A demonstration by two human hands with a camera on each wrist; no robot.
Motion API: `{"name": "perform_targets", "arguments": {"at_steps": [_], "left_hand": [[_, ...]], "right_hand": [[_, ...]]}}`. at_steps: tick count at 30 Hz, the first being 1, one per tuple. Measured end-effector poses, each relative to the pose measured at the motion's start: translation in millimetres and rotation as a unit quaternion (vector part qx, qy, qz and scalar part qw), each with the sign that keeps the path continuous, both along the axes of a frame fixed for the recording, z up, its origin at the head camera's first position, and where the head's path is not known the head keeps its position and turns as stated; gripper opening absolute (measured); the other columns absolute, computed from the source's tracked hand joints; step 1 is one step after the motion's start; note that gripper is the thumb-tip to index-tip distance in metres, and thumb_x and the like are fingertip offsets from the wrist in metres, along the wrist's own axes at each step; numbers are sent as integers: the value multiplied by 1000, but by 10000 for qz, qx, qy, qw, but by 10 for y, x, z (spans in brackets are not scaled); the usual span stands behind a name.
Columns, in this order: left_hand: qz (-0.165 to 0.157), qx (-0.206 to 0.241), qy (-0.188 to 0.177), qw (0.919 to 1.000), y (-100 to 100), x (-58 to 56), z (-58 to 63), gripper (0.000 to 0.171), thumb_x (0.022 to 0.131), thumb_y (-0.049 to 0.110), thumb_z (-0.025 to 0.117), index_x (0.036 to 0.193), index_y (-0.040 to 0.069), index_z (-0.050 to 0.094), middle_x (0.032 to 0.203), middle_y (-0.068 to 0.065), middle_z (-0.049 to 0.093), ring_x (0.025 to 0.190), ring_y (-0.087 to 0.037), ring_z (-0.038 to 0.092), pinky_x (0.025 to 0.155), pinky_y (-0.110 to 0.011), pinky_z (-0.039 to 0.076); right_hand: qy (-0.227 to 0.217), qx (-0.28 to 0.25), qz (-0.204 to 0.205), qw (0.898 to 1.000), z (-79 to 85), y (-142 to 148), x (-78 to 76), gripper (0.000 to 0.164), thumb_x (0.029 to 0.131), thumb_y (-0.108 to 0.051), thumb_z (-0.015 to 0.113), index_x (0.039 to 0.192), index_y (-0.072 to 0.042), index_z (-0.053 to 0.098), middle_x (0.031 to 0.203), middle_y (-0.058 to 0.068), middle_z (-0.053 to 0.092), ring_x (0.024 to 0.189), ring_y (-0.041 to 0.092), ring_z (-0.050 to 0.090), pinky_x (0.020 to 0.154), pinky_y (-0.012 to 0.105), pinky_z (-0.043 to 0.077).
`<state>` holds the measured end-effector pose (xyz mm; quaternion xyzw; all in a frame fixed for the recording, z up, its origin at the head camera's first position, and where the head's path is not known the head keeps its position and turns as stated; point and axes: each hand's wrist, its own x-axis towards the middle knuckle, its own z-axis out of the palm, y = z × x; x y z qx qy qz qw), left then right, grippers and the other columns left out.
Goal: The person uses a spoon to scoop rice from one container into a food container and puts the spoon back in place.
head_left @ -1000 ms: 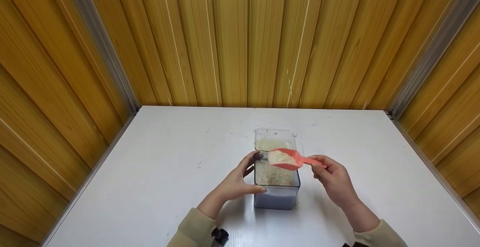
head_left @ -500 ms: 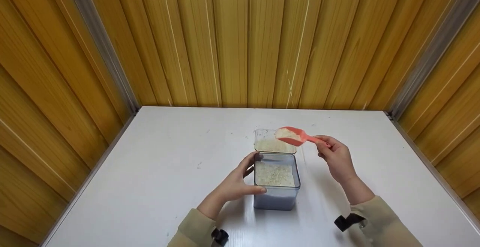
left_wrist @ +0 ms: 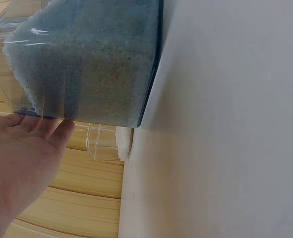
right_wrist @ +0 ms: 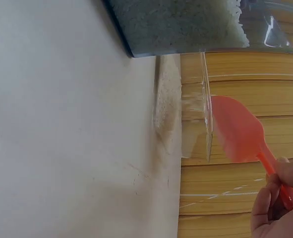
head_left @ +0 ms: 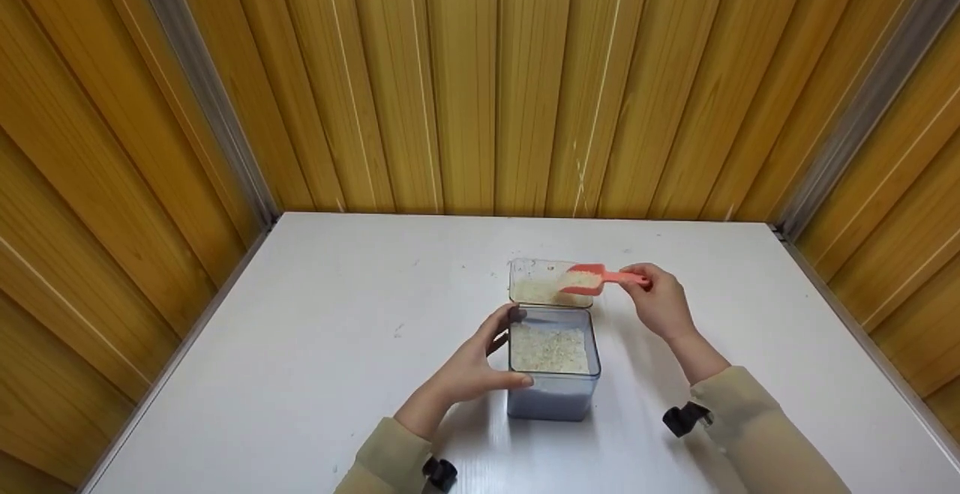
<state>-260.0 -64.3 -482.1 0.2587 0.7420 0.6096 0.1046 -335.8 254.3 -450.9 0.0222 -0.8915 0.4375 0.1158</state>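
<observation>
My left hand [head_left: 466, 372] grips the left side of a bluish see-through container [head_left: 555, 402], thumb on the near face and fingers toward the far corner. White grains that look like rice [head_left: 551, 350] partly fill it. Between thumb and fingers, my right hand [head_left: 664, 303] pinches the handle of a coral-red scoop [head_left: 595, 272] loaded with the same grains. The scoop is over the right part of a smaller clear container [head_left: 531, 270], tipped toward its left. In the right wrist view, the scoop [right_wrist: 238, 130] is at that container's rim. A low layer of grains lies inside.
Both containers stand on a white table [head_left: 360, 314], the clear one directly behind the bluish one. Wood-patterned panels [head_left: 465, 89] rise behind and at both sides. Each sleeve cuff carries a black camera [head_left: 440, 473].
My right hand has carried the loaded scoop from above the bluish container back to the clear one and tipped it. The left hand keeps its place on the bluish container.
</observation>
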Motion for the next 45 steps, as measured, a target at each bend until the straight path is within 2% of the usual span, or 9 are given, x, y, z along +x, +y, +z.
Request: {"name": "perform_targets", "arguments": {"at_steps": [7, 15, 20, 24, 27, 30, 36, 43, 45], "left_hand": [[-50, 44, 116, 9999, 2, -14, -6, 105, 82, 20, 87, 163, 12, 21, 166, -9, 35, 158, -26, 28, 132, -36, 29], [-61, 59, 142, 9999, 1, -18, -7, 105, 83, 18, 87, 164, 10, 20, 167, -10, 33, 158, -28, 26, 132, -37, 29], [-67, 37, 138, 9999, 3, -15, 8, 105, 83, 19, 86, 164, 11, 19, 167, -11, 33, 159, -27, 26, 133, -38, 28], [-79, 53, 117, 9999, 3, -24, 8, 106, 83, 19, 87, 164, 9, 19, 167, -11, 32, 159, -28, 26, 133, -40, 27], [-66, 43, 75, 9999, 8, -24, 15, 107, 83, 19, 87, 164, 8, 19, 167, -11, 32, 159, -29, 25, 133, -40, 27], [-11, -34, 34, 10000, 17, -23, 14, 107, 82, 20, 87, 164, 10, 19, 167, -11, 32, 158, -29, 26, 133, -40, 28], [67, -100, 0, 9999, 33, -15, 7, 106, 81, 21, 87, 164, 14, 21, 167, -11, 33, 158, -29, 27, 132, -40, 28], [40, 53, 12, 10000, 15, 0, -5, 106, 81, 18, 88, 164, 13, 21, 167, -12, 33, 158, -30, 27, 133, -44, 27], [28, 56, 12, 10000, 12, 4, -6, 106, 81, 18, 87, 164, 13, 21, 167, -11, 33, 158, -29, 27, 133, -44, 27]], "right_hand": [[389, 815, 291, 9955, 104, -35, 28, 19, 99, -6, 66, 113, 5, 68, 100, 21, 69, 81, 24, 58, 65, 23, 49], [760, 1417, 494, 9857, 263, -81, 110, 17, 97, -4, 68, 111, 6, 67, 104, 23, 68, 86, 30, 62, 77, 45, 61], [1084, 1551, 431, 9810, 271, -101, 141, 17, 96, -4, 69, 110, 6, 67, 104, 23, 69, 90, 34, 65, 85, 55, 63], [1088, 1242, 286, 9859, 262, -89, 165, 17, 96, -3, 70, 110, 6, 68, 103, 23, 69, 85, 31, 62, 76, 43, 61], [901, 845, 66, 9923, 293, -65, 205, 20, 97, -5, 69, 114, 6, 69, 104, 23, 69, 84, 28, 59, 70, 27, 55], [698, 428, -153, 9965, 363, -45, 273, 24, 99, -10, 68, 118, 4, 69, 102, 21, 68, 83, 26, 56, 63, 19, 47], [544, -36, -251, 9982, 526, -48, 459, 26, 101, -15, 67, 122, 0, 69, 102, 19, 67, 79, 22, 52, 57, 19, 45], [495, -151, 95, 9986, 735, -93, 727, 26, 101, -14, 67, 123, -3, 70, 109, 15, 70, 84, 14, 53, 66, 16, 49], [435, -125, 225, 9987, 792, -94, 809, 24, 101, -14, 67, 122, -4, 71, 108, 14, 69, 82, 12, 53, 65, 17, 48]]}}
